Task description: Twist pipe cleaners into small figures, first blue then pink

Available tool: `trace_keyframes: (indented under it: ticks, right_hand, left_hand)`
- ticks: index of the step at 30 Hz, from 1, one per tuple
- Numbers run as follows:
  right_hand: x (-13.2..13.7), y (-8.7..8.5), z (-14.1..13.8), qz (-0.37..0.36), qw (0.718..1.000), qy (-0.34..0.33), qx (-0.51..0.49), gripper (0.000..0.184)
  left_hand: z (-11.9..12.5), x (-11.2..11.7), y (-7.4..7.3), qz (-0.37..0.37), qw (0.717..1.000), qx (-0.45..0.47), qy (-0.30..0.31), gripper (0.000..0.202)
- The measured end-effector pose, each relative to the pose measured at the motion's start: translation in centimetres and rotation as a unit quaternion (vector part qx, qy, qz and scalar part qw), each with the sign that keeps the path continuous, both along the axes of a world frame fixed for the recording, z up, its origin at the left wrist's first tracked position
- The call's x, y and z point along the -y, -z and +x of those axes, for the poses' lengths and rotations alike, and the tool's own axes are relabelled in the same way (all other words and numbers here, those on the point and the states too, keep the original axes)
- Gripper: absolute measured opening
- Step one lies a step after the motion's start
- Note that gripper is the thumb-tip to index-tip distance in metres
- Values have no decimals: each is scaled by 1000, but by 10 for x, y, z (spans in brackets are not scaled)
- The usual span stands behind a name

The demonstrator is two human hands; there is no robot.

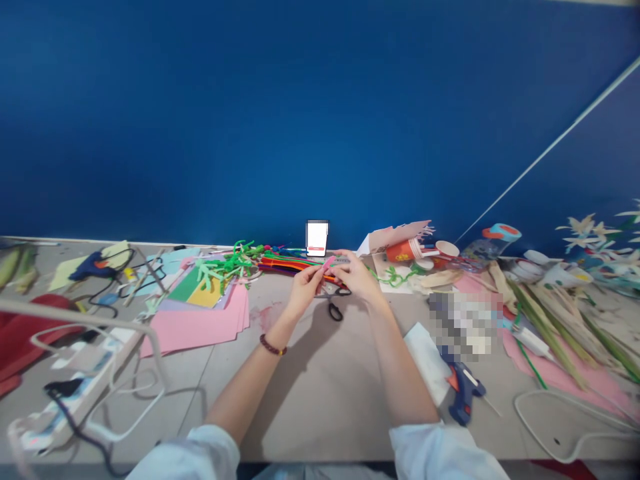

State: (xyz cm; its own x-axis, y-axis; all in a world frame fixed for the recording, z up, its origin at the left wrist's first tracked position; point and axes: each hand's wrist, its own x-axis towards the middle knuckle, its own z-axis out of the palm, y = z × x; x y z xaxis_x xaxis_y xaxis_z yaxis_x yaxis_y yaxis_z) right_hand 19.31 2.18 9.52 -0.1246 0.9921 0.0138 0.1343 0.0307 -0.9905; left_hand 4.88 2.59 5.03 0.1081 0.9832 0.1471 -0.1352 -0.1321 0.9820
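Both my hands meet over the middle of the grey table. My left hand, with a bead bracelet on its wrist, pinches one end of a short pink pipe cleaner. My right hand has its fingers closed on the other end of the same piece. Black-handled scissors lie on the table just below my hands. A bundle of coloured pipe cleaners lies just beyond them.
Pink and coloured paper sheets lie at left, with a glue gun and a power strip with cables. A blue glue gun, paper cups, a phone and dried stalks are at right.
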Motion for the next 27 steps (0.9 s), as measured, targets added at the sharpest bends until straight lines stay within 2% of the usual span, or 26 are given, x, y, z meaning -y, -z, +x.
trace_keyframes:
  ticks: [3, 5, 10, 14, 17, 23, 27]
  right_hand:
    - [-1, 3, -2, 0, 1000, 3, -17, 71]
    - [-1, 5, -3, -4, 1000, -1, -24, 78]
    - [-2, 5, -5, -11, 999, 0, -45, 85]
    - [-2, 5, -7, -26, 996, 2, -87, 82]
    - [-1, 5, -9, -35, 994, 3, -99, 75]
    - [-7, 15, -18, -50, 996, 14, -79, 60]
    - [-10, 27, -28, -47, 995, 28, -80, 50]
  left_hand:
    - [0, 0, 3, 19, 1000, -18, -14, 35]
    - [-1, 0, 4, 43, 998, -43, -26, 33]
    - [-5, 1, 1, 135, 983, -113, -43, 25]
    - [-6, 4, -6, 175, 975, -137, -33, 25]
    - [-6, 6, -9, 144, 984, -100, -40, 30]
    - [-10, 0, -4, 11, 999, -1, -37, 34]
    - [-13, -3, -4, -14, 998, 11, -53, 36]
